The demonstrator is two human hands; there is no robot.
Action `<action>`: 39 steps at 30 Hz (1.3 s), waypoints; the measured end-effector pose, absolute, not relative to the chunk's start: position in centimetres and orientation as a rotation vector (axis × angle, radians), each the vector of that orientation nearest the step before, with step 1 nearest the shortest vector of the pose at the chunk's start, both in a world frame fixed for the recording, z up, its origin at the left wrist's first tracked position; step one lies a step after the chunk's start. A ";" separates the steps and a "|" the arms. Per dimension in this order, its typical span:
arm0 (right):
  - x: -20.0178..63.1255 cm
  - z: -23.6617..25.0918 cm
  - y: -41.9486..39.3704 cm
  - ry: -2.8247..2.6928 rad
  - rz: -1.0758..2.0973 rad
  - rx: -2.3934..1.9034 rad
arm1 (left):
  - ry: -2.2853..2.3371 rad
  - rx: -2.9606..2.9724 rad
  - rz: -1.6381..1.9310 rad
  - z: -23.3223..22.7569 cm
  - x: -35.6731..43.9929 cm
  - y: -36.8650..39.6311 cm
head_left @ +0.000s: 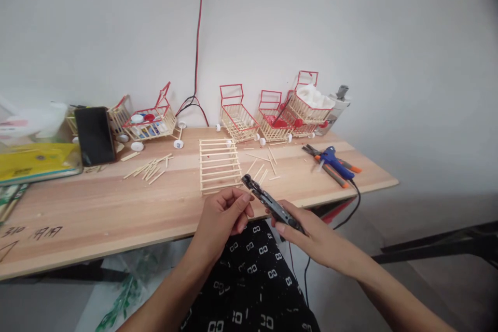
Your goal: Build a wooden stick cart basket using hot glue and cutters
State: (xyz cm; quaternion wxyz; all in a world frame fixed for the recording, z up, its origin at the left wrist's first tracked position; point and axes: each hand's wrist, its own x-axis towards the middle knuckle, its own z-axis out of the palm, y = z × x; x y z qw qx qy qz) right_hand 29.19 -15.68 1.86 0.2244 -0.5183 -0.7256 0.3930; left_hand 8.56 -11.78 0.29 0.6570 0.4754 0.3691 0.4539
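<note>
right hand (307, 231) grips dark metal pliers (268, 202)

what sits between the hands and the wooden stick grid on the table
Nothing visible. The left hand and the right hand, holding black pliers, are at the table edge just below the stick grid; only bare wood lies between.

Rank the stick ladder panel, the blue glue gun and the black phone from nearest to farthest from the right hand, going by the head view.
From the right hand:
1. Stick ladder panel, just up and left of it on the table.
2. Blue glue gun, up and right, near the table's right end.
3. Black phone, far left, propped upright.
The first two are fairly close in distance; the phone is plainly farthest.
</note>
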 end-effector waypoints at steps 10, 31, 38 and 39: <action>29.6 1.7 -16.3 -2.006 0.968 -1.517 | 0.909 1.185 0.946 0.3 9.3 -11.0; 30.9 0.0 -17.4 -1.982 0.692 -1.606 | 1.045 1.438 0.958 0.6 11.5 -11.0; 31.5 -0.7 -17.7 -1.968 0.634 -1.680 | 1.124 1.582 0.924 1.0 12.3 -10.8; 31.6 -0.8 -17.6 -1.967 0.642 -1.688 | 1.125 1.614 0.921 1.1 12.4 -10.8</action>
